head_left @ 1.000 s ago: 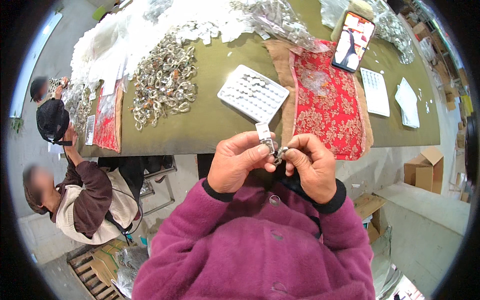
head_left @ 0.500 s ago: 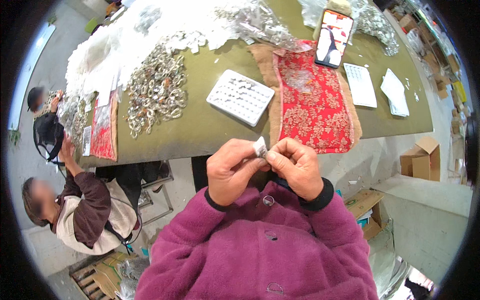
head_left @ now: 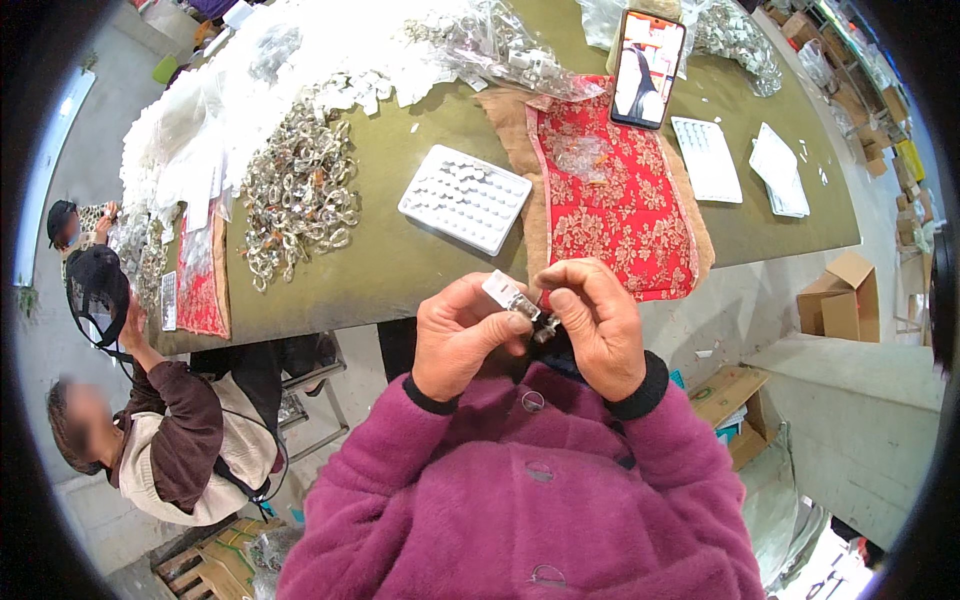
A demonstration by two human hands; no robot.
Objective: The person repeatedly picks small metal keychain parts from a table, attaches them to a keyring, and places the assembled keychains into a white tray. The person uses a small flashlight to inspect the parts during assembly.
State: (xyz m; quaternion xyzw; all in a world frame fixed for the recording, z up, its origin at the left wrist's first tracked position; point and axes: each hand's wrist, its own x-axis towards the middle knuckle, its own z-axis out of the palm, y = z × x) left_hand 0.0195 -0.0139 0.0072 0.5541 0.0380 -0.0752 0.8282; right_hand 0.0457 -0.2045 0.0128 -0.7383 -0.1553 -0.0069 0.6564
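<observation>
Pinching small clear packet [head_left: 503, 291] in left hand [head_left: 462, 335] grip; right hand [head_left: 598, 322] grip pinching tiny metal piece [head_left: 546, 330].

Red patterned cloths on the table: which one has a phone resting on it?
The large red cloth just beyond the hands; the phone lies on its far edge. The smaller cloth has none.

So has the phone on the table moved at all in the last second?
No. The phone still leans at the top edge of the red cloth; only the head camera shifted, so everything slid together.
</observation>
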